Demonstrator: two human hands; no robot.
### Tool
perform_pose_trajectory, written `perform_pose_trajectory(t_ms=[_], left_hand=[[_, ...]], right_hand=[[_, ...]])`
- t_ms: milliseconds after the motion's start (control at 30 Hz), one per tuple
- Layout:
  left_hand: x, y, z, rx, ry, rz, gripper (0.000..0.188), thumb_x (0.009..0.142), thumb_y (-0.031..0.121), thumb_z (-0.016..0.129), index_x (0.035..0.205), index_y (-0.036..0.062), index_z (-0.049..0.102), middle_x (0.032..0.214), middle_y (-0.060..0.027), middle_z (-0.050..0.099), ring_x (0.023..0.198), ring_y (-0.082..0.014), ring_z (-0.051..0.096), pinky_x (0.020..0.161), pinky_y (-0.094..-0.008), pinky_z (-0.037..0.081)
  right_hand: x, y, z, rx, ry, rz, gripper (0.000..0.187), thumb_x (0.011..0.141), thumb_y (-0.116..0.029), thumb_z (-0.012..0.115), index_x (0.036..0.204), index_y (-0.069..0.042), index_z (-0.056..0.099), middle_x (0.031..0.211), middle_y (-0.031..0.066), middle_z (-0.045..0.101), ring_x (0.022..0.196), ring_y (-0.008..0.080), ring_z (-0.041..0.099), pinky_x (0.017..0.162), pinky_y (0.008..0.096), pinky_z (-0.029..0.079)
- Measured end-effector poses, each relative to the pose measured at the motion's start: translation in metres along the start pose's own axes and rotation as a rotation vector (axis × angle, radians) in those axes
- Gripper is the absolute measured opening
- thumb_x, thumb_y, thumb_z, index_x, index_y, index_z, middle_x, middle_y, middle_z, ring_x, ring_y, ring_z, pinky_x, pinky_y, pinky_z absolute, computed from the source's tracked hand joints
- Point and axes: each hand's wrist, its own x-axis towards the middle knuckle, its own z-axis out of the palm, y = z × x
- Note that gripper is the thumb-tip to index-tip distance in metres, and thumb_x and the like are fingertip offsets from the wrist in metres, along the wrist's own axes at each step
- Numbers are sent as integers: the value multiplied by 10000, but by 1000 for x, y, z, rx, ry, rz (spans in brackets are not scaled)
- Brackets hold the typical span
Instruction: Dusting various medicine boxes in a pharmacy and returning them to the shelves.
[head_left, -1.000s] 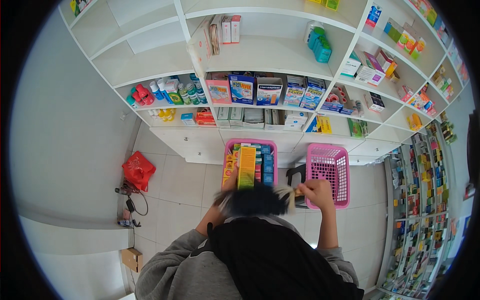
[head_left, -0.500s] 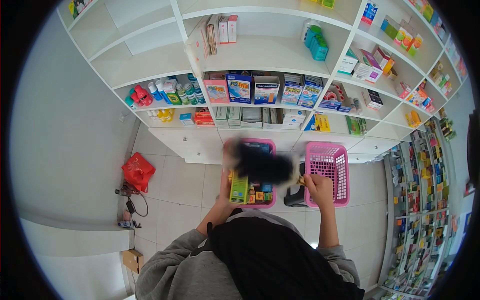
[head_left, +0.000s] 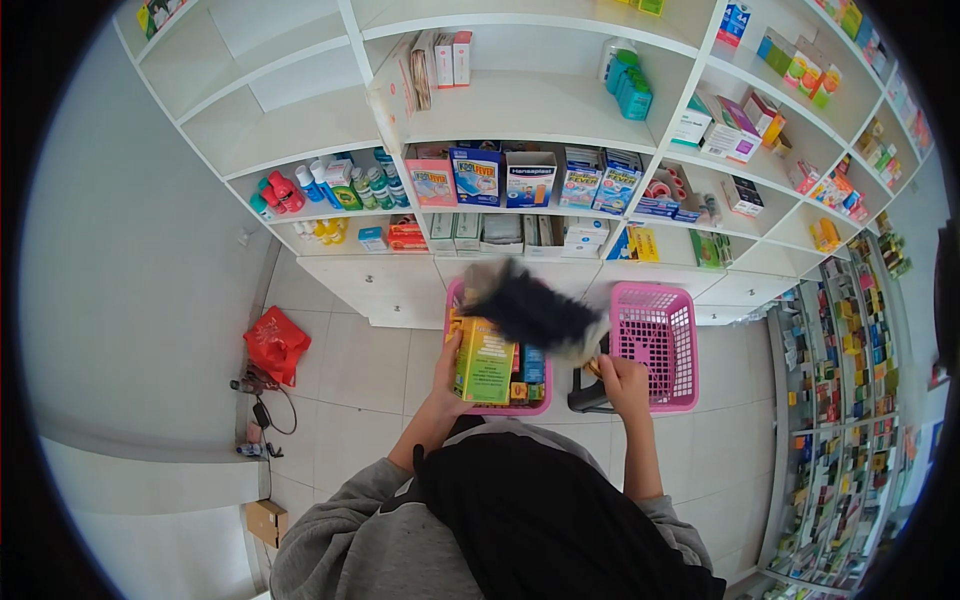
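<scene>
My left hand (head_left: pixel 447 382) is closed round the edge of a yellow-green box (head_left: pixel 485 365) with printed lines on its broad face. The box is held above a pink basket (head_left: pixel 547 400) filled with small medicine boxes in several colours. In my right hand (head_left: pixel 626 386) is the handle of a feather duster (head_left: pixel 535 310), its dark, fluffy head pale at both ends and a little blurred. The duster slants across the basket, with its far end just beyond the top of the box. I cannot tell whether it touches the box.
A second pink basket (head_left: pixel 693 345) stands to the right, beside a black stool-like thing (head_left: pixel 590 396). White shelves (head_left: pixel 500 105) with boxes and bottles rise ahead. A red bag (head_left: pixel 277 343) and cables lie on the left floor. A packed glass display (head_left: pixel 850 400) stands at right.
The yellow-green box has turned so that its broad face shows. The duster has swung to a steeper slant, and my right hand has shifted slightly left.
</scene>
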Motion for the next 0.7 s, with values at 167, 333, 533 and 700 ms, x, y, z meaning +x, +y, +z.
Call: perform_pose_trajectory(t_ms=[167, 333, 533, 700], left_hand=[[4, -2, 4, -121, -189, -62, 494, 970, 407, 375, 1293, 44, 464, 1230, -143, 559, 1108, -258, 563, 955, -410, 453], [2, 4, 11, -49, -106, -118, 585, 963, 488, 325, 1290, 20, 454, 1222, -149, 555, 1105, -287, 559, 988, -444, 422], [3, 6, 18, 56, -40, -47, 641, 949, 552, 288, 1351, 66, 408, 1246, -154, 538, 1111, -297, 551, 977, -474, 418], [4, 4, 18, -130, -70, -109, 667, 940, 577, 297, 1346, 61, 410, 1261, -170, 526, 1158, -300, 526, 1001, -461, 401]], right_hand=[[-4, -9, 4, -102, 78, -35, 356, 872, -285, 580, 638, -18, 610, 543, 141, 524, 468, 296, 524, 453, 376, 368], [-3, -5, 4, -118, 25, -80, 335, 880, -276, 574, 658, -34, 640, 559, 135, 549, 470, 299, 529, 454, 379, 372], [7, 0, -15, -103, -108, -204, 362, 874, -255, 576, 621, 4, 596, 500, 135, 495, 423, 250, 485, 434, 365, 333], [16, -6, -20, -141, -142, -234, 348, 823, -318, 628, 613, -40, 644, 513, 96, 530, 460, 266, 533, 447, 357, 392]])
